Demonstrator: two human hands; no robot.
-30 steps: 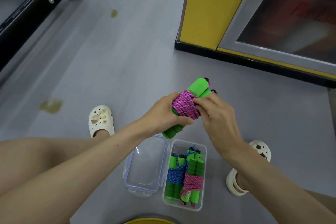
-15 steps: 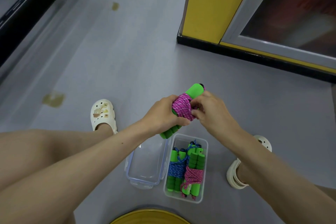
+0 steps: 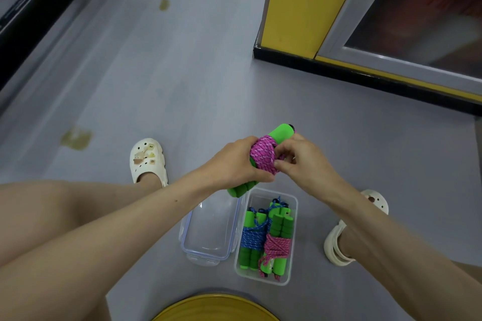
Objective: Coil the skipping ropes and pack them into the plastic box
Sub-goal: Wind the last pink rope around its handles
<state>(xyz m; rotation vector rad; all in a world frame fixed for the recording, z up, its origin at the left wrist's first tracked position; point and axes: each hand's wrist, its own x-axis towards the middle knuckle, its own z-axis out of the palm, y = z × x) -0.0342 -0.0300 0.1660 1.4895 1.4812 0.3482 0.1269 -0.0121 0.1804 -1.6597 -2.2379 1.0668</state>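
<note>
Turned since a second ago, the pink skipping rope (image 3: pixel 263 155) now shows one green handle end beyond its coil where two showed, and the right fingers have come round to the coil's side.

From left: the left grip (image 3: pixel 234 161) is wrapped round the bundle, thumb under the coil, and carries it. The right grip (image 3: pixel 305 164) pinches the cord at the coil's right side, apparently tucking in the loose end, though that end is hidden.

The bundle hangs in the air with its long axis slanting from lower left to upper right. The plastic box (image 3: pixel 294 212) stands on the floor (image 3: pixel 182 81) straight below it, between the person's feet and well apart from the floor's wall edge. Its long axis runs toward the person, so the bundle probably needs a slight turn on the way down. The left grip is the likelier carrier.

Counted: three ropes, one in hand and two in the box, the blue bundle (image 3: pixel 251 238) left of the pink bundle (image 3: pixel 277 245). One box, with one lid (image 3: pixel 211 227) lying open on its left.
</note>
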